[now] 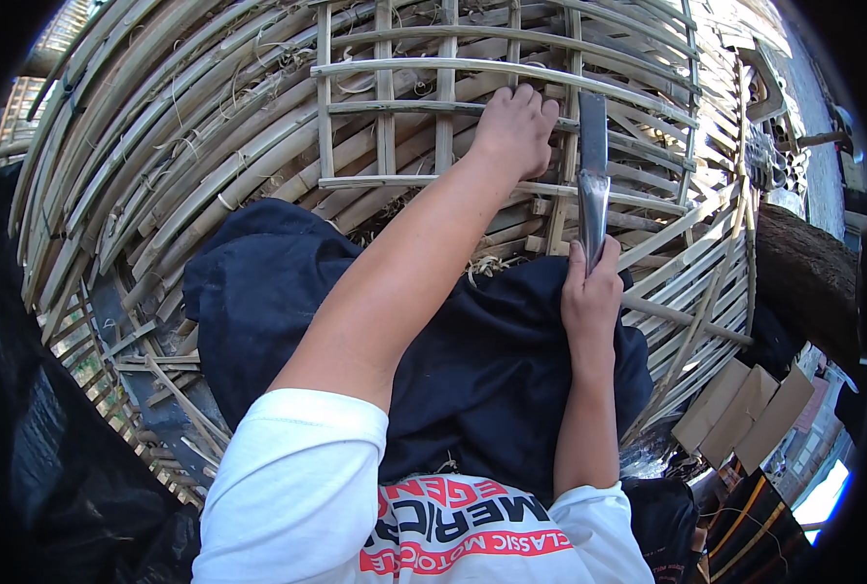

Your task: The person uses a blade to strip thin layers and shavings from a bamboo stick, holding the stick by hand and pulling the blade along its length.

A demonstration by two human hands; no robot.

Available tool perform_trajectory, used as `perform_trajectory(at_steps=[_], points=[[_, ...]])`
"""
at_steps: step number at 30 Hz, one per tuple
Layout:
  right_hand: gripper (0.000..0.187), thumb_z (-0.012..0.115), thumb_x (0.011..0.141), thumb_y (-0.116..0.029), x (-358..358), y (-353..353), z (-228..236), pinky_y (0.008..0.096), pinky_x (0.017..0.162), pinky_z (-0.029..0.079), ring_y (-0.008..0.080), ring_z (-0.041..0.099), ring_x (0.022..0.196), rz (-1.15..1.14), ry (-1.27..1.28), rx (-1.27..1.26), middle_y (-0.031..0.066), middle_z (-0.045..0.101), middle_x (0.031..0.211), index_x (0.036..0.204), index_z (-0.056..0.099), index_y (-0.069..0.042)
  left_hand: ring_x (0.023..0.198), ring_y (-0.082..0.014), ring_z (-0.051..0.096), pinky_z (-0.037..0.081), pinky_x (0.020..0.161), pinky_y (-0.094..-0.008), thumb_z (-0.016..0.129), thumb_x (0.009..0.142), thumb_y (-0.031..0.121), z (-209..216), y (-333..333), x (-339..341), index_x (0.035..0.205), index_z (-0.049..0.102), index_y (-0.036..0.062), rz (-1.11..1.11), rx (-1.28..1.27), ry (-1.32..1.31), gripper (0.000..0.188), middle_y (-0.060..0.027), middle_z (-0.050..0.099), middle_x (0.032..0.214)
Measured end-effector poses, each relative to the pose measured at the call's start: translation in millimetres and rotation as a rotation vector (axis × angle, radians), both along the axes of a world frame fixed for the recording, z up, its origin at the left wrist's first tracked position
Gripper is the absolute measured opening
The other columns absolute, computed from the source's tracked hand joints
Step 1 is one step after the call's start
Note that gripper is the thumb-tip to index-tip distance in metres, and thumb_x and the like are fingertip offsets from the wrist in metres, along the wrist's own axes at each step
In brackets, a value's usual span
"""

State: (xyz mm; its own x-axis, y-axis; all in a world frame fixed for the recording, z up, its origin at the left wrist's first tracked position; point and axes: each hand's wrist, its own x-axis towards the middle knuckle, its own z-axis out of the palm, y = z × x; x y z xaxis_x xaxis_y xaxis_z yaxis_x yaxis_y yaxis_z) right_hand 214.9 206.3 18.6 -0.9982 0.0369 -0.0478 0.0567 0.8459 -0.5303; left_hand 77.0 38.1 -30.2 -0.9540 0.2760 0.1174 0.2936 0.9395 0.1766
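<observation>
1. Bamboo lattice (pixel 445 136) spans the upper middle of the view, its crossing pieces already set in an open grid, so it looks largely formed.
2. Left hand (pixel 516 131) curls its fingers at a crosswise slat (pixel 414 106); how firmly they grip, I cannot tell.
3. Right hand (pixel 592 277) wraps around a flat-bladed metal tool (pixel 594 185), whose far end is just beside the left hand.
4. What remains undone cannot be told.
</observation>
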Motion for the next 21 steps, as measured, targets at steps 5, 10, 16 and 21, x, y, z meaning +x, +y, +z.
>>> perform_trajectory(at_steps=[5, 10, 16, 21], points=[[0.033, 0.054, 0.097, -0.023, 0, 3, -4, 0.052, 0.068, 0.05, 0.0492, 0.064, 0.08, -0.015, -0.039, 0.031, 0.0299, 0.065, 0.082, 0.117, 0.044, 0.002, 0.112, -0.0252, 0.053, 0.042, 0.094, -0.0388, 0.058, 0.081, 0.024, -7, 2, 3, 0.112, 0.056, 0.0026, 0.003, 0.001, -0.014, 0.038, -0.0117, 0.062, 0.11], [0.036, 0.051, 0.098, -0.029, 5, -1, 8, 0.0566, 0.069, 0.048, 0.0516, 0.062, 0.083, -0.052, 0.088, -0.103, 0.0316, 0.064, 0.085, 0.118, 0.044, 0.001, 0.112, -0.0247, 0.054, 0.044, 0.092, -0.0382, 0.058, 0.082, 0.025, -5, 5, 3, 0.112, 0.057, 0.0023, -0.01, -0.021, -0.015, 0.038, -0.0121, 0.062, 0.111], [0.033, 0.053, 0.097, -0.024, -4, 5, -8, 0.0551, 0.07, 0.048, 0.0505, 0.063, 0.084, -0.008, -0.084, 0.104, 0.0313, 0.065, 0.087, 0.116, 0.043, 0.001, 0.113, -0.0252, 0.054, 0.043, 0.094, -0.0393, 0.057, 0.081, 0.023, -5, 6, -3, 0.113, 0.057, 0.0032, 0.007, -0.021, -0.015, 0.037, -0.0117, 0.062, 0.113], [0.031, 0.053, 0.097, -0.022, 1, -3, -2, 0.0546, 0.07, 0.048, 0.0502, 0.063, 0.082, -0.02, 0.064, -0.036, 0.0305, 0.065, 0.084, 0.114, 0.043, 0.002, 0.114, -0.0251, 0.054, 0.043, 0.095, -0.0389, 0.056, 0.082, 0.022, -10, 2, 0, 0.112, 0.058, 0.0033, 0.011, -0.025, -0.032, 0.035, -0.0115, 0.063, 0.112]])
